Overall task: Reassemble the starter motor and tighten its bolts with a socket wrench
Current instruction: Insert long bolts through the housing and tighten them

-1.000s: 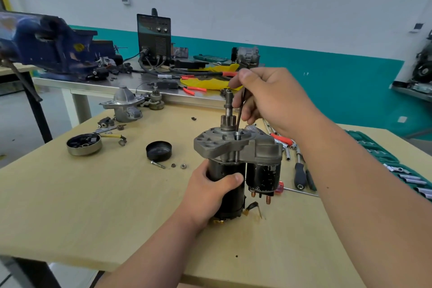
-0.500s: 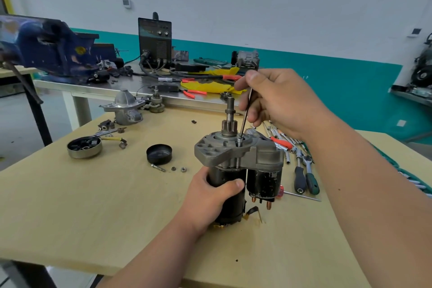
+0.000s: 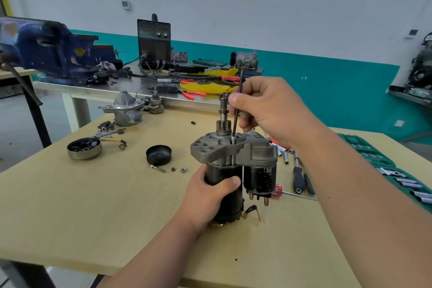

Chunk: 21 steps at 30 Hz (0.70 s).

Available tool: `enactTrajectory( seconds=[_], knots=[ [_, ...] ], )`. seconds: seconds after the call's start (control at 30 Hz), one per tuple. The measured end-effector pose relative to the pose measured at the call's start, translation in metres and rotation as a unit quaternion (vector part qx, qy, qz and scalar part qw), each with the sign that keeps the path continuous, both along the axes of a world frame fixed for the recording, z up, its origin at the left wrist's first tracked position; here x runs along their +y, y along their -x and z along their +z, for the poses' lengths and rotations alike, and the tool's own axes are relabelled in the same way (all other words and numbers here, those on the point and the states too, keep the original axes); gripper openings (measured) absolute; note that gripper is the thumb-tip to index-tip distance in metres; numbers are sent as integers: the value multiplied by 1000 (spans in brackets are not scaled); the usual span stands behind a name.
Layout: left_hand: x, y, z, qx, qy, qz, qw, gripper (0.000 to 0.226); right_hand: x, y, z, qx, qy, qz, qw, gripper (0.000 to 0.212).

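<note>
Clutter covers the pale wooden worktable (image 3: 93,217): a shallow black cap (image 3: 159,154) with two small nuts (image 3: 183,170) near it, a round metal end plate (image 3: 84,147) towards the left edge, a spare grey nose housing (image 3: 124,107) at the back, and screwdrivers (image 3: 298,177) and a green socket tray (image 3: 374,159) off to the right. Behind stands a steel bench (image 3: 93,87) carrying a blue vise (image 3: 46,49) and a black machine (image 3: 153,42) with knobs, against a white wall with a teal band (image 3: 327,82) along its foot. Near the table's middle the starter motor (image 3: 233,154) stands upright on its rear end, pinion shaft pointing up. The left hand (image 3: 208,196) wraps round its black body from the near side, thumb across the front. The right hand (image 3: 268,107), just right of the shaft, pinches a thin dark through bolt (image 3: 236,119) between thumb and fingers; the bolt's lower end sits in a hole in the grey flange, right beside the pinion.
</note>
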<state>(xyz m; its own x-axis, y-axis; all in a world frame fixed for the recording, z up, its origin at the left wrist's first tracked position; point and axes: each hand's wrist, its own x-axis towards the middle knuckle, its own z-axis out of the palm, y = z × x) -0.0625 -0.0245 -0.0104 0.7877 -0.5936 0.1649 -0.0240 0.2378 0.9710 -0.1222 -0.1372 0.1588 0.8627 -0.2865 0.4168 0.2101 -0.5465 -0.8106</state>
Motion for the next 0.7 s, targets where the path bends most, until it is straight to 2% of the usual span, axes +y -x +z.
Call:
enactTrajectory(
  seconds=[0.23, 0.33, 0.43, 0.57, 0.7],
  knots=[
    [-1, 0, -3, -15, -3, -12, 1000, 60, 2, -2, -8, -36, 34, -52, 997, 29],
    [0, 0, -2, -26, -3, -21, 999, 56, -1, -1, -8, -4, -6, 13, 1000, 12],
    [0, 1, -1, -24, -1, -22, 999, 50, -9, 4, -1, 26, -49, 71, 996, 17],
    [1, 1, 0, -21, 6, -20, 1000, 48, -9, 6, 0, 24, 8, 55, 998, 12],
    [2, 1, 1, -25, 10, -19, 999, 43, -6, 3, -7, 7, -12, 39, 999, 13]
  ],
)
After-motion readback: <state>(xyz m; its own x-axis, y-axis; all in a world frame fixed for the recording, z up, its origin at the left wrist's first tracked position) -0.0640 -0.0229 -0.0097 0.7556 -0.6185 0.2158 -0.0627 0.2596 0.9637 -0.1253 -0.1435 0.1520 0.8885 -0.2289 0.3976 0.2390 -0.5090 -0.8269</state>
